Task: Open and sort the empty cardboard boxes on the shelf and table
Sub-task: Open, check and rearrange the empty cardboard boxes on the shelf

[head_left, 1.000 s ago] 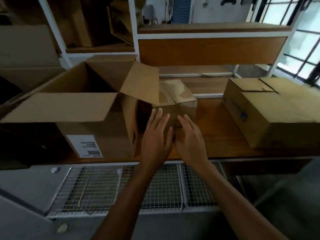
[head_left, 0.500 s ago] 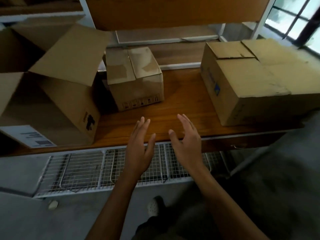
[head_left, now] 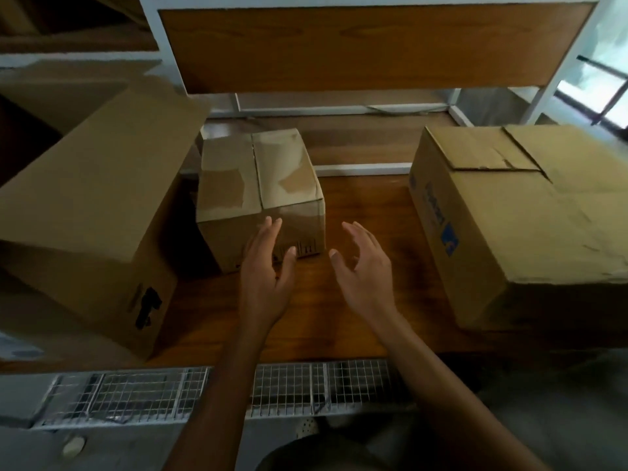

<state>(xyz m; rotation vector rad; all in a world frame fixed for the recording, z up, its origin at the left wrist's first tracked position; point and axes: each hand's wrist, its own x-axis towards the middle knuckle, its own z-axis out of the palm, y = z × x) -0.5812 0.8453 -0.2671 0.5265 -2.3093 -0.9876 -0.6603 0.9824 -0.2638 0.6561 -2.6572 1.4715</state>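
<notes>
The small taped cardboard box (head_left: 260, 195) sits closed on the wooden table (head_left: 367, 205), toward the back, its 2 top flaps meeting along a centre seam under glossy tape. The left hand (head_left: 266, 277) hovers in front of the box's near face, fingers spread and extended, palm turned inward, gripping nothing; whether the fingertips touch the cardboard cannot be told. The right hand (head_left: 365, 270) is held open just beside the box's right corner, fingers loosely curled, empty. To the left stands a large open cardboard box (head_left: 91, 212), one flap raised and leaning toward the small one. Well apart on the right rests a large closed box (head_left: 530, 215) with blue print on its side. A wire grid shelf (head_left: 142, 392) runs below the table's front edge.
</notes>
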